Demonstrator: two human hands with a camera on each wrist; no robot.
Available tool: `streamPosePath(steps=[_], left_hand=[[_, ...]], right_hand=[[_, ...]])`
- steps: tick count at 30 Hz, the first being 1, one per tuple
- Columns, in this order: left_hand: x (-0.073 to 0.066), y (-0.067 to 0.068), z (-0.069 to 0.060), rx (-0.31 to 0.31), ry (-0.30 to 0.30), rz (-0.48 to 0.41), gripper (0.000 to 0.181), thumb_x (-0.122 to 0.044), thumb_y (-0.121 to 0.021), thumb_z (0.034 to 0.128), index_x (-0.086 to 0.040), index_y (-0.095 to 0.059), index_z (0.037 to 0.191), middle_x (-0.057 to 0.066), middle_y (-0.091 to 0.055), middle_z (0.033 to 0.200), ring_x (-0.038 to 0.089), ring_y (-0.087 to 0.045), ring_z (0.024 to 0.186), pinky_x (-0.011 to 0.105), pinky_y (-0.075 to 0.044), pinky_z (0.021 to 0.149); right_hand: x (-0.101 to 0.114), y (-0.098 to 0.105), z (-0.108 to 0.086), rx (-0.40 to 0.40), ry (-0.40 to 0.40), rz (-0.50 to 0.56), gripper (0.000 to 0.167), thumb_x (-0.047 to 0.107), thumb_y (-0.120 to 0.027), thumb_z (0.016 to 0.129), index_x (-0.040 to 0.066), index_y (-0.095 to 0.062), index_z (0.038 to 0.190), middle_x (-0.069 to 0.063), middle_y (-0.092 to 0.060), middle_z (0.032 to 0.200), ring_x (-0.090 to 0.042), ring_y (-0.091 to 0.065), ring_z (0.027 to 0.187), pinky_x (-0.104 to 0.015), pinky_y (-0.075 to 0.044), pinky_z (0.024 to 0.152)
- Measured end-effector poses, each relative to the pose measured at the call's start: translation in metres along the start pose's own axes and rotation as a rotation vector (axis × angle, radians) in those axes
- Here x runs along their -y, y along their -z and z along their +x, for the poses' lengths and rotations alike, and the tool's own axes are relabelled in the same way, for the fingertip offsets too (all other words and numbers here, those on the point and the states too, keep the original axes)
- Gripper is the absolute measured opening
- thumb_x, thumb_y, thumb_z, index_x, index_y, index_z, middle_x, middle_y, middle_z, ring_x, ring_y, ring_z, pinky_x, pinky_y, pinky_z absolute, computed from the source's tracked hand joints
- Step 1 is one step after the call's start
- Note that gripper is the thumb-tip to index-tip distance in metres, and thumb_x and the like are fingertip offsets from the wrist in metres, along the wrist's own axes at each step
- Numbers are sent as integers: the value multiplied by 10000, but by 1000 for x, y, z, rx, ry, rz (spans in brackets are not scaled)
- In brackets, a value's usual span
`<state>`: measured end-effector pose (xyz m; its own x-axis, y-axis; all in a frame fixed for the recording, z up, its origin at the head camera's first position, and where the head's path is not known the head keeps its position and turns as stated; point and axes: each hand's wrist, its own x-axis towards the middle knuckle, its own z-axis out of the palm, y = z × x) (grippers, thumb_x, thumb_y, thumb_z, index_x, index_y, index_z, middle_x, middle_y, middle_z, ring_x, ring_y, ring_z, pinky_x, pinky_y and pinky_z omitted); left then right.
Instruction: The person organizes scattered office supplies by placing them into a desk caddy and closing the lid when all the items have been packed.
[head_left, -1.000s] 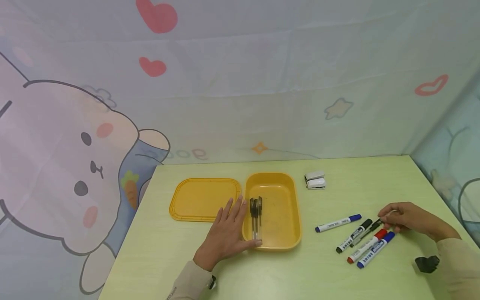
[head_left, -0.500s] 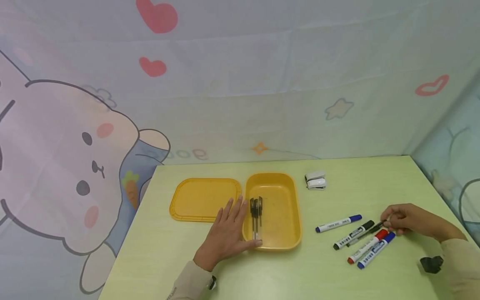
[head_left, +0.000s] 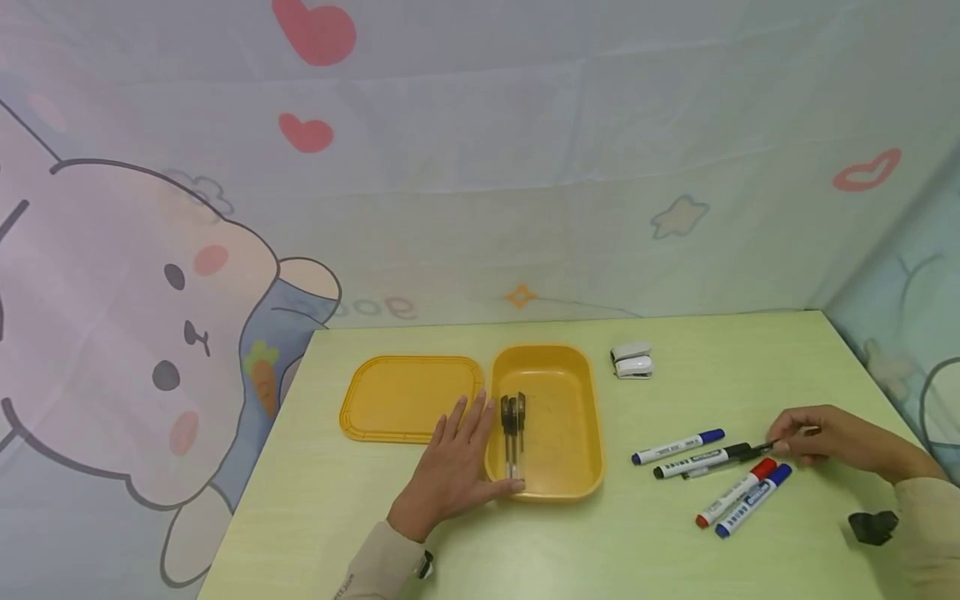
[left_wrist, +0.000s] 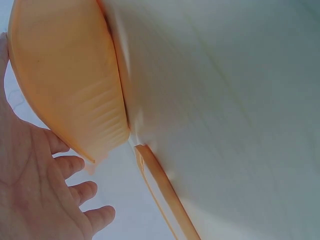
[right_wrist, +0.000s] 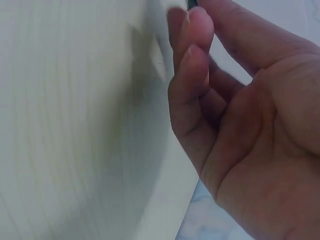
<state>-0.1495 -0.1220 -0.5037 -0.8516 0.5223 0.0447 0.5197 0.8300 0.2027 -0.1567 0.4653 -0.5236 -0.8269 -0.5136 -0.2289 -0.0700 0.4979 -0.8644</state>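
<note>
Table, pale yellow-green with wood grain (head_left: pixel 570 554); clock directions from the tray, head view.

Beige sleeves (head_left: pixel 378 560): cut off by the frame edge; lettering on the left one too small to read.

Left hand (head_left: pixel 450 471), 8 o'clock: fingers spread and straight, touching the rim of the yellow plastic tray (head_left: pixel 566 450), thumb over its near edge.

Right hand (head_left: pixel 832 437), 3 o'clock: thumb and fingertips pinch the dark end of a slim black-capped pen (head_left: pixel 761 447), over the table; its barrel lies beside the black-capped marker, partly hidden. Only a dark tip shows in the right wrist view.

White-barrelled markers, 3 to 4 o'clock: one blue-capped (head_left: pixel 752 502), one red-capped (head_left: pixel 735 493), one black-capped (head_left: pixel 697 462), another blue-capped (head_left: pixel 677 447). Printed labels, illegible.

Three clear pens with black caps (head_left: pixel 512 427): in the tray, left side.

Flat yellow lid (head_left: pixel 408 400): 9 o'clock.

Small white stapler (head_left: pixel 632 364): 2 o'clock.

Cartoon-printed cloth backdrop (head_left: pixel 480 225): faint lettering, hard to make out.
</note>
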Motion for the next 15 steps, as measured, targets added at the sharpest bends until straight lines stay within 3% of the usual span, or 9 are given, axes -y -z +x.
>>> streamPosePath(steps=[5,11,15], left_hand=[[1,-1,0,-6,-2,2,1159,-878,-425,846,-104,-105,1647,84,-56,1720,364,-98,1568,604,-194,1215],[1,-2,1,-7,-5,-1,1158,-879,-422,847,-105,-103,1647,82,-50,1721,353,-81,1571,604,-192,1215],[1,-1,1,-10,-8,0,1158,-877,-426,846,-102,-109,1646,85,-54,1720,368,-101,1567,608,-193,1214]], right_hand=[[5,0,-1,-8,6,51,154,90,-561,1042,-9,-639,1129,-98,-644,828,-195,-578,657,-332,-508,574],[10,3,-5,-35,-89,73,295,163,-540,1065,-51,-608,1257,-9,-714,1093,-118,-691,939,-300,-590,784],[12,6,-5,-42,-105,105,346,179,-519,1076,-72,-584,1305,85,-699,1173,-112,-694,1031,-308,-592,835]])
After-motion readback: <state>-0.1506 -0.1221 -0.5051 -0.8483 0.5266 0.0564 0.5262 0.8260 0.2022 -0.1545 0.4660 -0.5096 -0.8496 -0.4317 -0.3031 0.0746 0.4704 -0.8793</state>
